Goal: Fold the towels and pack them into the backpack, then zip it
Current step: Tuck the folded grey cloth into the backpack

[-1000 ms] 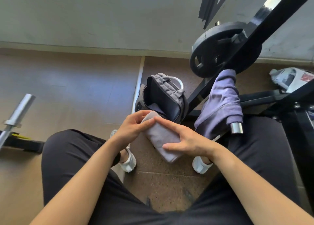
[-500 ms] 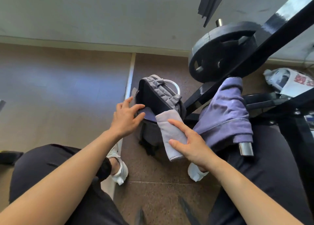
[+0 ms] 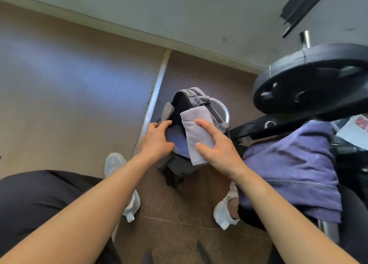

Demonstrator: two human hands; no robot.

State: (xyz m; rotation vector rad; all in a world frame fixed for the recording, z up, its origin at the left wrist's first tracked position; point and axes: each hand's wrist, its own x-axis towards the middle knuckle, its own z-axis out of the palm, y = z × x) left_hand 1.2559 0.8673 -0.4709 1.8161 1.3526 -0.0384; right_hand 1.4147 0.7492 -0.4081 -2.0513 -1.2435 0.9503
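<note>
Head view, right hand (image 3: 219,147) pinching towel (image 3: 196,127), long axis pointing away over backpack (image 3: 196,95), left hand (image 3: 156,142) gripping its rim.

The towel (image 3: 196,132) in your right hand (image 3: 217,146): grey cloth, matt, fine soft nap, stitched hem. The backpack (image 3: 199,96): grey woven fabric outside, dark matt lining. Its loop handle (image 3: 224,109) looks like smooth white plastic, slightly glossy. The garment (image 3: 294,168) at your right: purple knit cloth, matt. Your trousers (image 3: 39,200): black cloth, matt. The plate (image 3: 310,80): black, dull, faintly grainy. The bar stub (image 3: 304,41): bright polished metal. The frame (image 3: 258,128): black, glossy. The floor (image 3: 199,230) under your feet: brown, speckled, rough. The panel (image 3: 69,96) to the left: smooth, soft sheen.
</note>
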